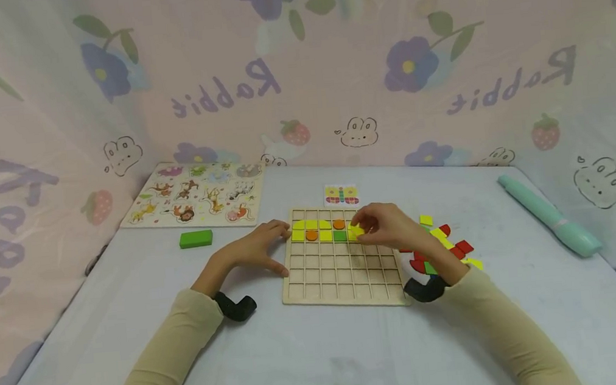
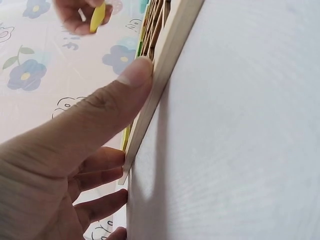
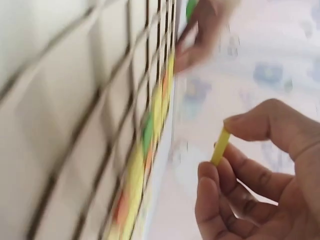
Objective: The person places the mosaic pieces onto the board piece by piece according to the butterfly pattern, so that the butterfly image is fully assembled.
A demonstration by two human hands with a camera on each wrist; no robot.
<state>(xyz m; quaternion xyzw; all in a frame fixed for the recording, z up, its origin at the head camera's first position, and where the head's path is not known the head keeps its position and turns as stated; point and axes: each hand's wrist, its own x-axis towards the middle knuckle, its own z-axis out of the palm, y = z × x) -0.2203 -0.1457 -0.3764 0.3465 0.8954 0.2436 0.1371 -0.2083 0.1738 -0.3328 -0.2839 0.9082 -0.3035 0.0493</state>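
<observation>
My right hand pinches a yellow tile between thumb and fingertips, above the upper right part of a wooden grid board. At the board's left edge, my left hand is spread, its thumb and fingertips against the wooden side. Yellow tiles, two orange round tiles and a green square tile lie in the upper rows of the grid. Just beyond the board is a small card with a coloured butterfly-like pattern.
Loose red, yellow and green tiles lie right of the board, partly behind my right forearm. A green block and an animal puzzle board are on the left. A mint-green stick-shaped object lies far right; a patterned curtain rises behind.
</observation>
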